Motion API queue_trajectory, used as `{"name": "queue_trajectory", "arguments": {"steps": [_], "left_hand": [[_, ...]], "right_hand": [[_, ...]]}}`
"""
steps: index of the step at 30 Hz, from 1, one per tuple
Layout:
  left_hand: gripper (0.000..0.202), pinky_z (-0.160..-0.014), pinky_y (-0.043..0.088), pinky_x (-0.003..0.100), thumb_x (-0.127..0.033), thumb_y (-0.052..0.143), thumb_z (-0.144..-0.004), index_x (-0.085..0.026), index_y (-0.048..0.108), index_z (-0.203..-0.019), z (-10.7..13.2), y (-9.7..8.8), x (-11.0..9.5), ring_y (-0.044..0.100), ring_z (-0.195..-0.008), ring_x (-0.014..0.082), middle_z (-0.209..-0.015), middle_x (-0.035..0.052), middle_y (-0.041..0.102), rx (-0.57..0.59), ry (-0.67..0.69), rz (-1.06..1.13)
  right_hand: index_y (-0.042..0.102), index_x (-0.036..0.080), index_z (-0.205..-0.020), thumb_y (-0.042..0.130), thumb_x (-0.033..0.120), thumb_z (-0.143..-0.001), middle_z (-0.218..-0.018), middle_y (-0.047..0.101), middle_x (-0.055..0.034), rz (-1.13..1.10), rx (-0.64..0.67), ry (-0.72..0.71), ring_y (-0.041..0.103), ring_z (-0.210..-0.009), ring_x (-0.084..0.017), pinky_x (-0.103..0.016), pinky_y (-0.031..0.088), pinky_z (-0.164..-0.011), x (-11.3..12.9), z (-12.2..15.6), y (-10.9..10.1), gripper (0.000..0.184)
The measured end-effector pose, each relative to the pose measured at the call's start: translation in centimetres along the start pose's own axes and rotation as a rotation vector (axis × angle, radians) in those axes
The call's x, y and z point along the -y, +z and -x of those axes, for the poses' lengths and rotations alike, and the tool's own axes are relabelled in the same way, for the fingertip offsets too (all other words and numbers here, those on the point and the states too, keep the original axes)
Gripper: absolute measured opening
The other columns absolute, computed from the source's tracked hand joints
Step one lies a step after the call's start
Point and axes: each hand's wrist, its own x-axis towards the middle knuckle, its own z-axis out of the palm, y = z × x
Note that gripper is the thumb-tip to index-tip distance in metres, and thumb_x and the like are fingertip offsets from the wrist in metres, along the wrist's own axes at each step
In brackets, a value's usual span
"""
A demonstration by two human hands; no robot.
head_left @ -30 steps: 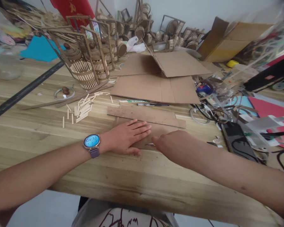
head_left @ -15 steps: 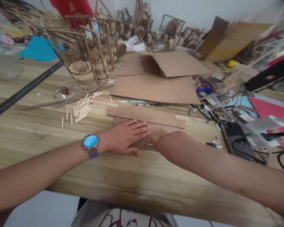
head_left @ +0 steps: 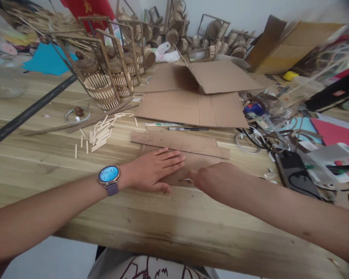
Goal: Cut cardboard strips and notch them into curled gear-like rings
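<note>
My left hand lies flat, fingers stretched out, pressing on a brown cardboard piece near the table's front edge. A watch is on that wrist. My right hand rests on the same cardboard just to the right, fingers curled under and closed on something thin whose small tip shows at the cardboard's near edge; I cannot make out what it is. A longer cardboard strip lies just beyond both hands.
Large flattened cardboard sheets and a pen lie behind the strip. Small wooden sticks are scattered left. Woven wooden lantern frames stand at back left. Cables, a dark device and coloured paper crowd the right.
My right hand has shifted slightly toward me along the cardboard's near edge. The left hand stays flat in place; the view has turned a little.
</note>
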Motion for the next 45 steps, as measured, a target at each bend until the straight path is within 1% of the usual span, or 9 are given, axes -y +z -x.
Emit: {"name": "queue_trajectory", "arguments": {"steps": [6,9,14,22,27,32,38,42,45], "left_hand": [[0.078,-0.123,0.006,0.043,-0.063,0.033,-0.097,-0.013,0.02,-0.156,0.1,0.1,0.0,0.014,-0.151,0.0243,-0.161,0.0109,0.024,-0.027,0.009,-0.011],[0.078,-0.123,0.004,0.042,-0.063,0.033,-0.097,-0.013,0.019,-0.156,0.1,0.1,0.0,0.012,-0.151,0.0231,-0.161,0.0098,0.021,-0.011,0.005,-0.015],[0.078,-0.123,0.007,0.043,-0.062,0.034,-0.097,-0.011,0.021,-0.155,0.1,0.1,0.0,0.013,-0.151,0.0241,-0.16,0.0113,0.024,-0.024,0.007,-0.005],[0.078,-0.123,0.007,0.043,-0.063,0.034,-0.097,-0.015,0.018,-0.156,0.1,0.1,0.0,0.014,-0.151,0.0244,-0.16,0.0107,0.024,-0.026,0.007,-0.011],[0.078,-0.123,0.006,0.043,-0.063,0.034,-0.097,-0.012,0.021,-0.155,0.1,0.0,0.1,0.013,-0.151,0.0247,-0.161,0.0115,0.023,-0.015,0.01,-0.004],[0.078,-0.123,0.009,0.045,-0.063,0.035,-0.097,-0.014,0.019,-0.156,0.1,0.0,0.0,0.013,-0.151,0.0247,-0.16,0.0106,0.024,-0.023,0.006,-0.008],[0.079,-0.123,0.009,0.046,-0.064,0.035,-0.096,-0.015,0.018,-0.156,0.2,0.1,-0.1,0.014,-0.15,0.0255,-0.161,0.0108,0.023,-0.019,0.004,-0.008],[0.077,-0.123,0.009,0.045,-0.064,0.029,-0.097,-0.012,0.028,-0.153,0.1,-0.3,0.1,0.015,-0.15,0.0264,-0.16,0.0122,0.024,-0.028,0.01,-0.026],[0.064,-0.122,0.011,0.047,-0.053,0.021,-0.103,-0.013,0.038,-0.149,-0.5,-0.7,0.4,0.015,-0.15,0.027,-0.161,0.0113,0.025,-0.1,-0.066,-0.063]], "right_hand": [[0.063,0.021,-0.093,0.058,0.013,-0.088,-0.059,0.069,0.0022,-0.029,0.016,0.009,0.061,-0.046,-0.014,-0.028,0.015,-0.042,-0.3,0.1,0.4,0.011],[0.064,0.022,-0.093,0.06,0.011,-0.086,-0.061,0.069,0.0021,-0.048,0.041,0.022,0.063,-0.048,-0.015,-0.027,0.015,-0.043,-0.2,0.2,0.0,0.013],[0.064,0.02,-0.088,0.06,0.007,-0.083,-0.062,0.07,0.0011,-0.055,0.085,0.041,0.066,-0.051,-0.015,-0.029,0.014,-0.041,-0.2,0.3,-0.5,0.015],[0.064,0.019,-0.091,0.06,0.01,-0.084,-0.062,0.07,0.0008,-0.069,0.098,0.031,0.067,-0.052,-0.015,-0.03,0.015,-0.041,-0.4,0.5,-0.5,0.012],[0.063,0.02,-0.094,0.061,0.007,-0.083,-0.063,0.07,0.001,-0.057,0.096,0.042,0.068,-0.053,-0.016,-0.03,0.013,-0.042,-0.6,1.0,-0.7,0.017],[0.062,0.019,-0.093,0.06,0.008,-0.085,-0.061,0.069,0.0001,-0.052,0.171,0.061,0.067,-0.052,-0.017,-0.028,0.014,-0.042,-0.7,1.5,-0.9,0.014],[0.062,0.019,-0.095,0.058,0.012,-0.088,-0.067,0.071,-0.0016,-0.077,0.186,0.075,0.069,-0.057,-0.018,-0.027,0.016,-0.043,-0.8,1.5,-1.2,0.011],[0.063,0.018,-0.098,0.055,0.014,-0.091,-0.072,0.074,-0.003,-0.086,0.208,0.06,0.069,-0.059,-0.018,-0.027,0.018,-0.043,-0.8,1.2,-1.9,0.011],[0.065,0.017,-0.094,0.055,0.011,-0.089,-0.07,0.073,-0.0036,-0.077,0.17,0.053,0.069,-0.058,-0.019,-0.026,0.022,-0.043,-0.2,0.6,-2.2,0.012]]}}
